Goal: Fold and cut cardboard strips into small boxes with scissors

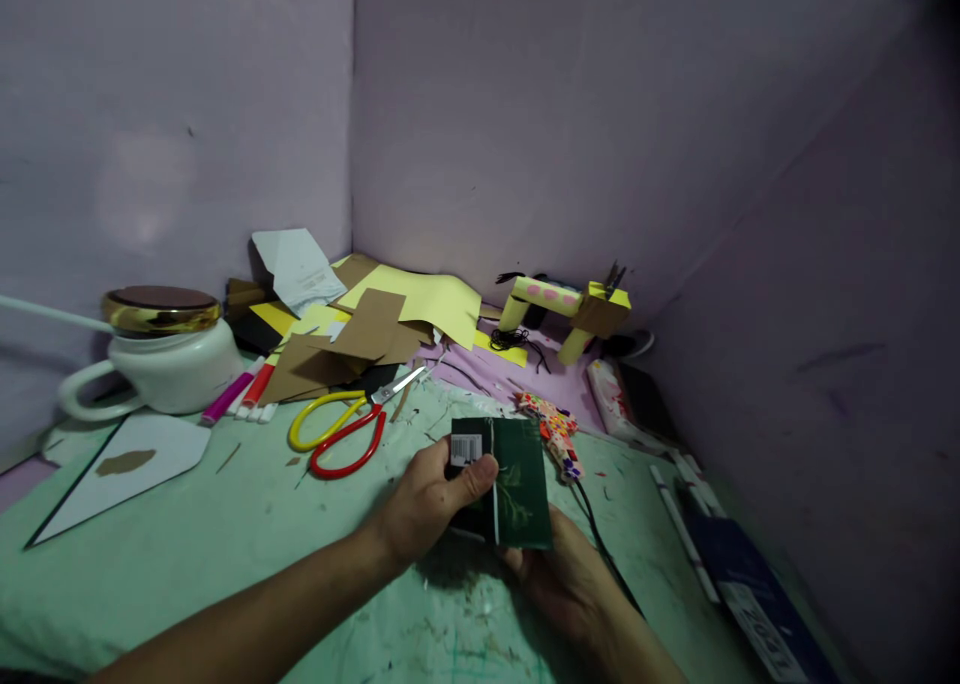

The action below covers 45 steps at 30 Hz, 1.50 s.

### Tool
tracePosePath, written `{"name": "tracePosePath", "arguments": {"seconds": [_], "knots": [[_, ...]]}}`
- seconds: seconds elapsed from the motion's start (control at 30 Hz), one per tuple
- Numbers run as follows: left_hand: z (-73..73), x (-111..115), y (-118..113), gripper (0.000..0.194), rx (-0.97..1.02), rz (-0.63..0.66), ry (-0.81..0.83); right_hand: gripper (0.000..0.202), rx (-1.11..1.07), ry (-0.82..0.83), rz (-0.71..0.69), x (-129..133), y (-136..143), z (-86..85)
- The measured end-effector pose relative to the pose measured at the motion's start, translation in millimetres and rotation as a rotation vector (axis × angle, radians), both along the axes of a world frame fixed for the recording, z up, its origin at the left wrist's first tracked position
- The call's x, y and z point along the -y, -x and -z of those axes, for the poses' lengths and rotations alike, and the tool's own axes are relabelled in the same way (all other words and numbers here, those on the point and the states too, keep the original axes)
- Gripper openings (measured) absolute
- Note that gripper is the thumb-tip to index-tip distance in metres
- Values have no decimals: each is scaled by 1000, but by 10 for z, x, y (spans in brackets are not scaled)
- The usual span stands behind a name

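Observation:
A dark green printed card piece (521,474), with a white barcode label, a leaf pattern and a pale vertical line, is held above the table in both hands. My left hand (435,499) grips its left side, thumb pressed on the front and fingers behind. From below, my right hand (559,579) holds the lower right edge, its fingers mostly hidden under the card. Scissors (373,400) with one yellow and one red handle lie to the left, blades apart. Just behind the card is a colourful patterned cloth-like piece (559,429) with a dark cord.
Yellow sheets (442,299) and brown cardboard pieces (371,326) pile up near the wall corner. A yellow paper animal figure (544,294) stands behind. At left are markers (229,396), a lidded white mug (184,364) and a white paper piece (169,449); at right, a blue booklet (739,564).

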<state>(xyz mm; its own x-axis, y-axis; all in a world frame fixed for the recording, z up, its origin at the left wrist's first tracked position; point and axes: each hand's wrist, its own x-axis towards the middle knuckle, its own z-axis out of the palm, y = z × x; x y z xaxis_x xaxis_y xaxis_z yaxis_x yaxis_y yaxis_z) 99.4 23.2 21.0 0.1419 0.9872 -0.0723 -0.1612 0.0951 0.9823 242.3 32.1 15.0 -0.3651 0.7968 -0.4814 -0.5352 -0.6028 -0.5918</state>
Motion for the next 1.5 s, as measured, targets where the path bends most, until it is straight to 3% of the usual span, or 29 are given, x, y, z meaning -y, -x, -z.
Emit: {"name": "tracePosePath", "arguments": {"seconds": [0.7, 0.93, 1.13, 1.27, 1.5], "knots": [[-5, 10, 1, 51, 34, 14, 13, 16, -6, -4, 8, 5, -30, 28], [13, 19, 16, 50, -37, 1, 10, 11, -13, -52, -6, -2, -19, 13], [19, 9, -2, 45, 118, 42, 20, 6, 26, -51, 8, -27, -62, 81], [42, -4, -21, 38, 226, -9, 9, 10, 34, -49, 31, -40, -89, 137], [89, -38, -10, 33, 208, -73, -19, 4, 52, -103, 39, -44, -104, 166]]}}
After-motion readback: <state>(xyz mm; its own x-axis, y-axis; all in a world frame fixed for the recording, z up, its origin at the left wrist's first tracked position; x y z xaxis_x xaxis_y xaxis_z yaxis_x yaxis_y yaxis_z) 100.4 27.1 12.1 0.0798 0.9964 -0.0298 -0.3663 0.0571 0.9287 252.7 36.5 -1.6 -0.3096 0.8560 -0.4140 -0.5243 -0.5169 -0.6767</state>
